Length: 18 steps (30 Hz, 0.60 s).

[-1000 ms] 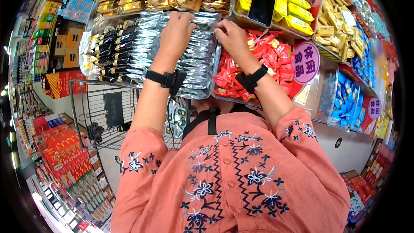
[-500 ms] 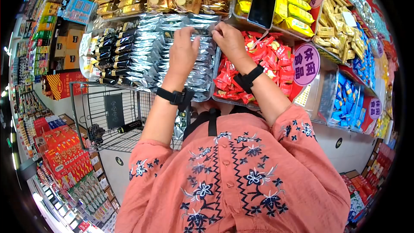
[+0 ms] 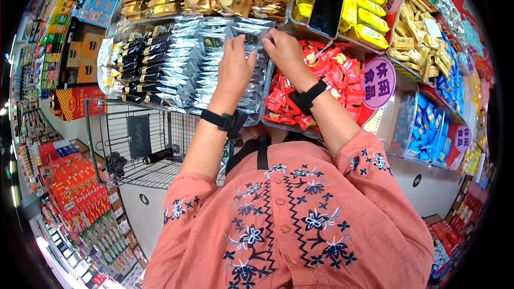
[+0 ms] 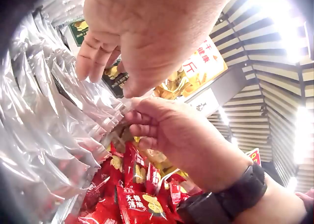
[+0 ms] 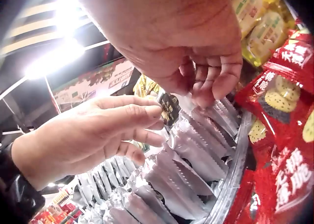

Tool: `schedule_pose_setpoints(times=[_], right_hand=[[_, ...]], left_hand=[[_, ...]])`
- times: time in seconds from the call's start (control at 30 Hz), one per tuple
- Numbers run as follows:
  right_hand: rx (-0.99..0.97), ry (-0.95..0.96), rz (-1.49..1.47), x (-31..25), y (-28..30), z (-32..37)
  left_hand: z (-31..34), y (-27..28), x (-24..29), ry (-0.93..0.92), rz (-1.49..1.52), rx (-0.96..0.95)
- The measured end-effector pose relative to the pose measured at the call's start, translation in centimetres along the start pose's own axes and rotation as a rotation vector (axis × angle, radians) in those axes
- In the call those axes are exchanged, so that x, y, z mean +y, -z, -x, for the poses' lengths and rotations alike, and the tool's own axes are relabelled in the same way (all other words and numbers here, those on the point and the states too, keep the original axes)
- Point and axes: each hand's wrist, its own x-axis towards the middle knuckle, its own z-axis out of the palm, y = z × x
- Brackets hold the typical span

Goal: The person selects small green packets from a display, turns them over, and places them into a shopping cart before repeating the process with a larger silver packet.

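- Rows of crinkled silver foil snack packets [image 3: 176,69] fill the shelf bin.
- I see the left hand [image 3: 235,67] drawn back beside the right hand [image 3: 284,48] within the last second. I judge one packet is singled out.
- Left fingers [image 5: 132,111] pinch a small dark-labelled silver packet [image 5: 170,108] at the row's far end. Right fingers curl onto neighbouring tops, and I cannot tell if they grip.

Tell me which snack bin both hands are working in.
The silver-packet bin, directly left of the red-packet bin. The left hand and right hand both pinch a silver packet at its back right corner.
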Motion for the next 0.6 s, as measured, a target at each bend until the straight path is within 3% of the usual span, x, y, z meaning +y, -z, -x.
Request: schedule_pose_setpoints(times=[0.13,0.23,0.37,0.47,0.6], right_hand=[[0.017,0.033,-0.013,0.2,-0.1,0.1],[-0.01,0.009,-0.006,-0.1,0.4,0.2],[0.01,-0.007,-0.179,-0.6,1.4,1.0],[0.106,0.011,-0.229,-1.3,2.3,1.6],[0.049,0.112,-0.46,-5.0,5.5,2.4]], left_hand=[[0.2,0.0,0.0,0.005,-0.013,-0.027],[0.3,-0.3,-0.6,-0.098,-0.078,0.049],[0.8,-0.1,-0.9,-0.064,-0.006,-0.009],[1.4,1.5,-0.8,-0.127,0.038,0.017],[3.6,6.7,2.1,0.086,0.203,0.026]])
